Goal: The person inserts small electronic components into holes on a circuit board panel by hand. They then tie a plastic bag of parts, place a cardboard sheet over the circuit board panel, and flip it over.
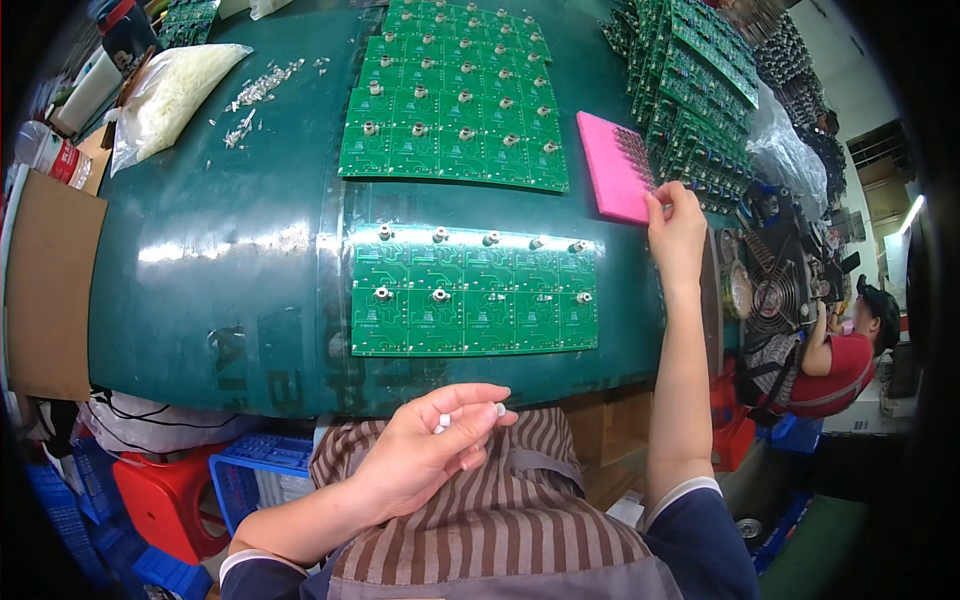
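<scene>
My left hand is held above my lap, fingers curled around a few small white plastic pieces; one sits between the thumb and fingertip. My right hand reaches to the near right corner of a pink foam block, its thumb and index finger pinched together there. Rows of small dark-leaded components stand along the foam's right side. What the right fingertips grip is too small to make out. Before me lies a green circuit board panel with several white-topped round parts standing on it; two spots in its near row carry none.
Farther back lie more green panels with similar parts. Stacked boards rise at the far right. A clear bag of pale pieces and loose clear bits lie at the far left. A person in red sits at the right.
</scene>
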`<action>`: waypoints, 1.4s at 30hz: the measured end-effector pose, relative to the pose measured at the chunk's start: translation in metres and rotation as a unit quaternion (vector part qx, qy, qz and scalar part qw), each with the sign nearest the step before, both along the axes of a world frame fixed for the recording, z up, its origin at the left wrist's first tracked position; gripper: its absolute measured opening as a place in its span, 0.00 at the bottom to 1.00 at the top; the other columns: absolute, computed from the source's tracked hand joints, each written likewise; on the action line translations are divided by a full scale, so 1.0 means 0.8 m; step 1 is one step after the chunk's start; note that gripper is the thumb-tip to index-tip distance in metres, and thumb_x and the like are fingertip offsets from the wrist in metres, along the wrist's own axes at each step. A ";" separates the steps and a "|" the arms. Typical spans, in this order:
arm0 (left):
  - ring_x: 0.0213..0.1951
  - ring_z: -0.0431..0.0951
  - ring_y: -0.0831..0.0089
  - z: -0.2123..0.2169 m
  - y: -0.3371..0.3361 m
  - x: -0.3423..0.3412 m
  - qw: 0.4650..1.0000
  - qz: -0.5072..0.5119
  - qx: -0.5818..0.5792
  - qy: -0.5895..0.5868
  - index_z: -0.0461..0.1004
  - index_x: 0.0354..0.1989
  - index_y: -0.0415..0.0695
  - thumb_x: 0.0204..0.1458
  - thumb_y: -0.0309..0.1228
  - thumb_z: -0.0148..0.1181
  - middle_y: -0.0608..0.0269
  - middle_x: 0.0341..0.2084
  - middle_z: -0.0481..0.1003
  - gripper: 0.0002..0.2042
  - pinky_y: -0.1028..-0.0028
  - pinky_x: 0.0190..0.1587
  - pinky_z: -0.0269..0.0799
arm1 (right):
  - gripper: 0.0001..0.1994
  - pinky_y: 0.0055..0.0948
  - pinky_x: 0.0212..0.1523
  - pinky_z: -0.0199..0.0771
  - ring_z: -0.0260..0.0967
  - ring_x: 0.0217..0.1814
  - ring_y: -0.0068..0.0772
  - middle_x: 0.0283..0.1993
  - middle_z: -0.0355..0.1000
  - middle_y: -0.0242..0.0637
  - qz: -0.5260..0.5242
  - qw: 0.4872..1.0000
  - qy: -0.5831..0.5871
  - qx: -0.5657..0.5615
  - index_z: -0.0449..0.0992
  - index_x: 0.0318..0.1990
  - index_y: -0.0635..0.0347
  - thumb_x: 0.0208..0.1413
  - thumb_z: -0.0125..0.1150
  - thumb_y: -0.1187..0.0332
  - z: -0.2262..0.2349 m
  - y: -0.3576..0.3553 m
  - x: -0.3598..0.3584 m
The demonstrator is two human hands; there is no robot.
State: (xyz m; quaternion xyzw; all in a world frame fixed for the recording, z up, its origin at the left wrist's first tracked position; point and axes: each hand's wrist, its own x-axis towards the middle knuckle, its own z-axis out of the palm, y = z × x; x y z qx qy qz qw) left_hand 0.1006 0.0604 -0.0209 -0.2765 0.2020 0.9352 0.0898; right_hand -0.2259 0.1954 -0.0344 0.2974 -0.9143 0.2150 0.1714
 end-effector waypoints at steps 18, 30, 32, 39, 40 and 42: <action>0.23 0.63 0.84 0.002 0.010 -0.036 0.994 0.084 -0.035 0.062 0.70 0.44 0.41 0.54 0.29 0.55 0.69 0.28 0.71 0.10 0.84 0.25 0.60 | 0.05 0.24 0.39 0.73 0.71 0.36 0.27 0.33 0.71 0.43 0.264 0.759 -0.483 -0.346 0.70 0.31 0.70 0.46 0.59 0.84 0.040 -0.020 0.234; 0.24 0.64 0.85 0.001 0.006 -0.029 0.993 0.093 -0.023 0.071 0.71 0.43 0.41 0.53 0.28 0.56 0.67 0.32 0.73 0.10 0.84 0.26 0.61 | 0.05 0.25 0.39 0.75 0.72 0.36 0.29 0.34 0.71 0.44 0.264 0.748 -0.485 -0.368 0.69 0.32 0.70 0.48 0.57 0.85 0.032 -0.021 0.239; 0.24 0.64 0.85 0.001 0.006 -0.029 0.993 0.095 -0.023 0.071 0.71 0.42 0.41 0.53 0.28 0.56 0.67 0.32 0.73 0.10 0.84 0.26 0.61 | 0.05 0.25 0.39 0.75 0.72 0.36 0.29 0.34 0.71 0.44 0.259 0.731 -0.493 -0.395 0.69 0.32 0.70 0.48 0.57 0.85 0.029 -0.022 0.240; 0.24 0.65 0.85 -0.003 0.006 -0.029 0.993 0.099 -0.019 0.054 0.71 0.42 0.41 0.52 0.28 0.57 0.68 0.30 0.72 0.10 0.84 0.25 0.61 | 0.06 0.23 0.37 0.75 0.72 0.35 0.28 0.32 0.72 0.42 0.250 0.805 -0.424 -0.331 0.71 0.29 0.69 0.44 0.61 0.84 0.031 -0.021 0.241; 0.24 0.65 0.84 -0.003 0.006 -0.029 0.993 0.101 -0.021 0.052 0.71 0.42 0.42 0.52 0.28 0.58 0.68 0.29 0.72 0.10 0.84 0.25 0.61 | 0.06 0.23 0.35 0.75 0.73 0.35 0.28 0.31 0.73 0.41 0.254 0.823 -0.397 -0.317 0.72 0.28 0.68 0.43 0.63 0.83 0.031 -0.021 0.242; 0.24 0.65 0.84 -0.002 0.005 -0.028 0.994 0.100 -0.020 0.050 0.71 0.42 0.41 0.52 0.28 0.58 0.68 0.28 0.72 0.10 0.84 0.25 0.60 | 0.07 0.23 0.34 0.74 0.73 0.34 0.29 0.30 0.73 0.41 0.258 0.840 -0.370 -0.301 0.72 0.27 0.67 0.41 0.65 0.83 0.031 -0.019 0.242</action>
